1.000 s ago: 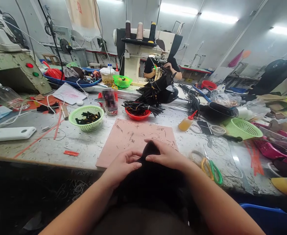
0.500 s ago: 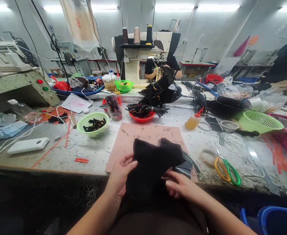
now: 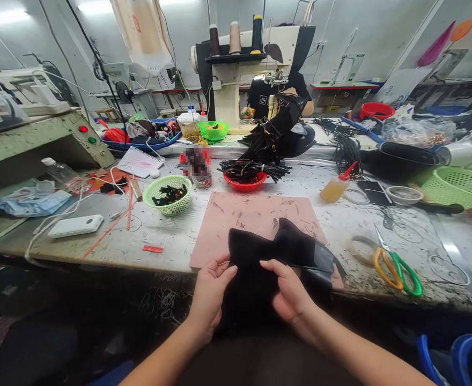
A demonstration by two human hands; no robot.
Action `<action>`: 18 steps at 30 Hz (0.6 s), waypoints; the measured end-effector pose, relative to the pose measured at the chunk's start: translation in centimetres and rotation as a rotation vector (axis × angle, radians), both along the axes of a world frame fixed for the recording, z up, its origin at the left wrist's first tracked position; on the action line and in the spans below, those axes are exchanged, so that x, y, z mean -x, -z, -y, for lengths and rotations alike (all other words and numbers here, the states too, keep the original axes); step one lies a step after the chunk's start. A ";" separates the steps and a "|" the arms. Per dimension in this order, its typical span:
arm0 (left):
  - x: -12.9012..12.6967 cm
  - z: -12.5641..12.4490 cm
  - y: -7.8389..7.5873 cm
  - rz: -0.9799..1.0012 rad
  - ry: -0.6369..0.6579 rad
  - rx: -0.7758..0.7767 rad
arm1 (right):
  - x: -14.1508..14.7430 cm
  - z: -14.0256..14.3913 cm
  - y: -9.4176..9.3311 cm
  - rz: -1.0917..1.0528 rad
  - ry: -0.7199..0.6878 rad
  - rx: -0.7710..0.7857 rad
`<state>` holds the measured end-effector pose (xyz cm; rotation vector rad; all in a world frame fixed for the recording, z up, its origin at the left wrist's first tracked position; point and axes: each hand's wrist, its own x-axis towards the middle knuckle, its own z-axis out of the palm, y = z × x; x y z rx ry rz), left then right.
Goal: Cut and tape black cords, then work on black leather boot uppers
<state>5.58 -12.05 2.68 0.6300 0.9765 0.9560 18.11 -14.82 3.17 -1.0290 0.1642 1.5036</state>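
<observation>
The left hand [image 3: 211,292] pinches the left edge of a black fabric piece [image 3: 249,254], thumb on top and fingertips curled narrow against it. The right hand [image 3: 292,295] lays its thumb over the cloth's middle; its other fingers are mostly tucked out of sight, and how tightly they grip I cannot tell. Held at 2 places, the cloth is probably being kept flat between the hands. Its far edge lies over the pink board [image 3: 220,214], which likely shields the table [image 3: 177,236]; the near part drops into shadow toward the lap. A glossy black panel [image 3: 320,256] shows at its right, whether joined or separate I cannot tell.

Right of the board, the scissors [image 3: 392,255] lie with handles toward the person, handy for the right hand. A squeeze bottle [image 3: 334,190] stands beyond, spout up, presumably against leaking. Behind the board, a red bowl [image 3: 245,185] bears a bundle of black strips [image 3: 274,170], banded seemingly to stay together; a green basket [image 3: 182,203] keeps small black pieces contained. Farther back, 3 thread spools [image 3: 235,38] stand atop a sewing machine [image 3: 236,80].
</observation>
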 end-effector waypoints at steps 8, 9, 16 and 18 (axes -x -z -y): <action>0.1 0.4 0.0 0.025 0.007 0.008 | 0.5 -0.1 -0.1 0.272 -0.058 -0.185; 0.1 0.5 0.0 0.026 0.011 0.007 | 0.5 -0.2 -0.1 0.322 -0.066 -0.208; 0.1 0.5 0.0 0.063 0.050 0.022 | 0.7 -0.4 0.4 0.422 0.042 -0.220; 0.2 0.5 0.0 0.066 0.056 0.028 | 0.8 -0.5 0.5 0.426 0.062 -0.226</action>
